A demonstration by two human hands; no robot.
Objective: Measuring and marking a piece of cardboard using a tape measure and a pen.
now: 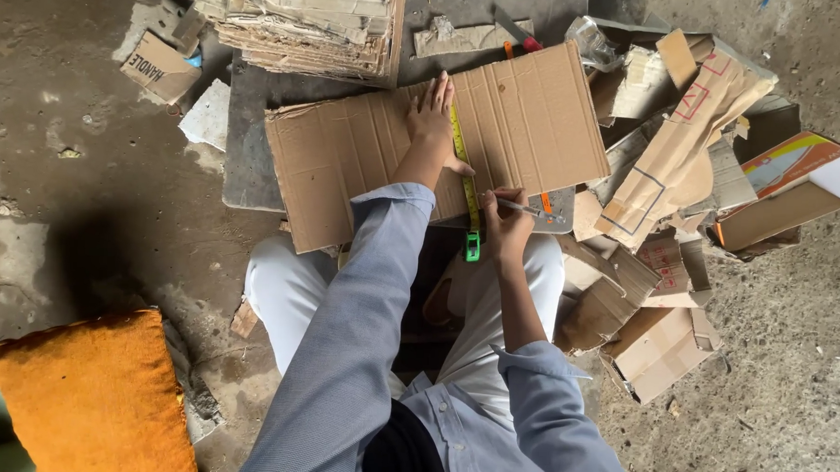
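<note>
Cardboard sheet (385,160) flat on grey slab (246,165), yellow ruler (465,177) laid across it; no cut visible in sheet yet, looks like marking stage; left hand (432,125) flat, fingers spread, pinning ruler to sheet; right hand (506,225) at sheet's near edge, grip closed on pen-like tool (523,208), tip beside ruler; cardboard scraps (661,272) piled right; orange cushion (93,397) near left.

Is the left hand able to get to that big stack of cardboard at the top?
Probably yes. The left hand lies flat on the cardboard sheet, holding the ruler. The stack sits just beyond, with nothing between.
</note>
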